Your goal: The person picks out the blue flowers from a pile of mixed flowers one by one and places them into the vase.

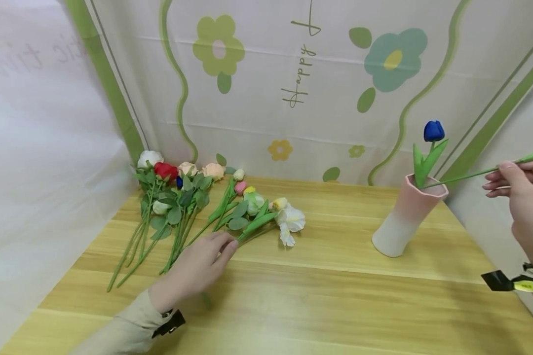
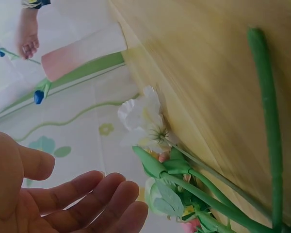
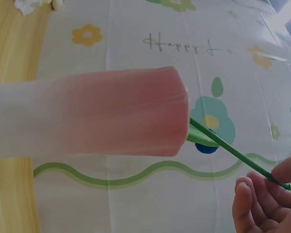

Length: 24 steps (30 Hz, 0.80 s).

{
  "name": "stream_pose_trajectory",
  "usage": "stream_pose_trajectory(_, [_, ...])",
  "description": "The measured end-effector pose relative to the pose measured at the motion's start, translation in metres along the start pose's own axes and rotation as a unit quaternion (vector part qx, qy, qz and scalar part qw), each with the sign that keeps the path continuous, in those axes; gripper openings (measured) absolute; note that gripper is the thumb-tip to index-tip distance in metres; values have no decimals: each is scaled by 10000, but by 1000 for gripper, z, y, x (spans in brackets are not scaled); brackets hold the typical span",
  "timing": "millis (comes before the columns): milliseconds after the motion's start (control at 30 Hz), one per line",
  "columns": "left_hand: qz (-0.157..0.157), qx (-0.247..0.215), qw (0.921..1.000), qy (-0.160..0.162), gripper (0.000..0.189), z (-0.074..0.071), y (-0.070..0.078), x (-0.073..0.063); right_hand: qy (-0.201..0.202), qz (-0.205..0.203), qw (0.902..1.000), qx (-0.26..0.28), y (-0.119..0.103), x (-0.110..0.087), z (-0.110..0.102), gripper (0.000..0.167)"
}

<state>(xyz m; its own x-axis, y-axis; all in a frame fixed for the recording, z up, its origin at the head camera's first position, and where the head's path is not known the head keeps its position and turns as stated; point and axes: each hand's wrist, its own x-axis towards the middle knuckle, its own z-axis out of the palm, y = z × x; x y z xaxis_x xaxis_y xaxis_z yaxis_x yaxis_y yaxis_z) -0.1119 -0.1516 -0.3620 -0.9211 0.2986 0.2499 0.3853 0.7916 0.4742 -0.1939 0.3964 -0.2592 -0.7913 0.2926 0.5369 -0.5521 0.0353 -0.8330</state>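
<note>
Pale wooden bench (image 1: pixel 302 305) runs under my left grip (image 1: pixel 200 264), loose and holding nothing beside the strewn flowers (image 1: pixel 186 198). My right grip (image 1: pixel 530 197) pinches a green stem (image 1: pixel 466 177), its end at the top of the pink-and-white vase (image 1: pixel 406 212) where a blue tulip (image 1: pixel 434 131) stands; I judge this insertion, next calling for steepening and lowering the stem.

Pink-to-white faceted vase (image 1: pixel 401 219): standing, right
Green-leaved blue tulip (image 1: pixel 434 131): inside, upright
Second blue tulip (image 2: pixel 0 52): slanting, stem at vase's mouth
Multicoloured flowers (image 1: pixel 202 198): lying left
</note>
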Motion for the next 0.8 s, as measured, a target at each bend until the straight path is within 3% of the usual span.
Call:
stream_pose_trajectory(100, [-37, -53, 10000, 25, 44, -3, -2, -3, -338, -29, 9913, -1269, 3, -2, 0, 10])
stream_pose_trajectory(233, [21, -134, 9998, 169, 29, -4, -2, -4, -571, -77, 9599, -2743, 5, -5, 3, 12])
stream_pose_trajectory(333, [40, -171, 9995, 255, 22, -4, -1, -5, -636, -91, 9493, -3077, 6, -5, 5, 14])
stream_pose_trajectory(533, [-8, -163, 9996, 239, 28, -4, 1, -6, -778, -34, 9302, -3586, 13, -10, 8, 23])
stream_pose_trajectory(700, [-14, -103, 9997, 212, 26, -2, 1, -7, -882, 45, 9232, -3740, 20, -16, 13, 26])
stream_pose_trajectory(800, [-44, -87, 9996, 255, 24, -2, 0, -7, -1016, -4, 9060, -4108, 19, -18, 16, 29])
